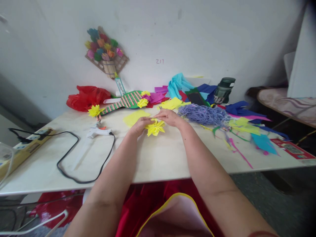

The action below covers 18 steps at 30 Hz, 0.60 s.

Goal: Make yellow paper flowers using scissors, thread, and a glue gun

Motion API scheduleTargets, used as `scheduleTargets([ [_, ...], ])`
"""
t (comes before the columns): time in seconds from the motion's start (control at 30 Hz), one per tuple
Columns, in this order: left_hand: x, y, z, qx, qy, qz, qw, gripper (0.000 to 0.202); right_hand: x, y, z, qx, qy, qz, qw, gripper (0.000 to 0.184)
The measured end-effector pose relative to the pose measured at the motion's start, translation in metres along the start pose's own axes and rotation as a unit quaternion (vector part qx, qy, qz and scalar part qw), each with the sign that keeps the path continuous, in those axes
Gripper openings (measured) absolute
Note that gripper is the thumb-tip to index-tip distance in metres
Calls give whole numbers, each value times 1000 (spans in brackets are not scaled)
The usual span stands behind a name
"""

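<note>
A yellow paper flower [156, 129] with spread, pointed petals is just above the table between my hands. My left hand [141, 126] is closed on its left side, fingertips at its back edge. From the right, my right hand [170, 117] reaches over the back of the same flower, its fingers pinched together near the left fingertips. Exactly what the fingertips grip is too small to make out. Behind my left hand lies a flat yellow paper sheet [133, 117]. More yellow paper [171, 103] is just beyond my right hand.
A white glue gun [98, 132] with a black cord lies left, near a power strip [29, 146]. Behind are a green lute-shaped craft [130, 99] and red paper [87, 97]. Right are tangled purple cord [203, 114], paper scraps and a dark bottle [224, 90].
</note>
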<state>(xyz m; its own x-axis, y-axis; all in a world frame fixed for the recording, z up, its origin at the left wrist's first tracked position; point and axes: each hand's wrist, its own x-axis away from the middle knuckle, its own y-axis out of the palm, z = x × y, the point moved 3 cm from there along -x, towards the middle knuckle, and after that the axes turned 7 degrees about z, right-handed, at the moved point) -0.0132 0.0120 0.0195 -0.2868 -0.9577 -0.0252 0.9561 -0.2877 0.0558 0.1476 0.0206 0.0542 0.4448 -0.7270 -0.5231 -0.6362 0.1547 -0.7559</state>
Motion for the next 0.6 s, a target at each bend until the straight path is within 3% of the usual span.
scheduleTargets([
  [0.17, -2, 0, -1, 44, -19, 15, 999, 25, 0, -2, -4, 29, 9, -6, 1000, 25],
  [0.37, -5, -1, -5, 85, -28, 69, 994, 18, 0, -3, -7, 48, 14, -15, 999, 24],
  [0.6, -4, 2, -4, 93, -45, 76, 992, 20, 1, -5, -10, 58, 46, -20, 997, 23],
])
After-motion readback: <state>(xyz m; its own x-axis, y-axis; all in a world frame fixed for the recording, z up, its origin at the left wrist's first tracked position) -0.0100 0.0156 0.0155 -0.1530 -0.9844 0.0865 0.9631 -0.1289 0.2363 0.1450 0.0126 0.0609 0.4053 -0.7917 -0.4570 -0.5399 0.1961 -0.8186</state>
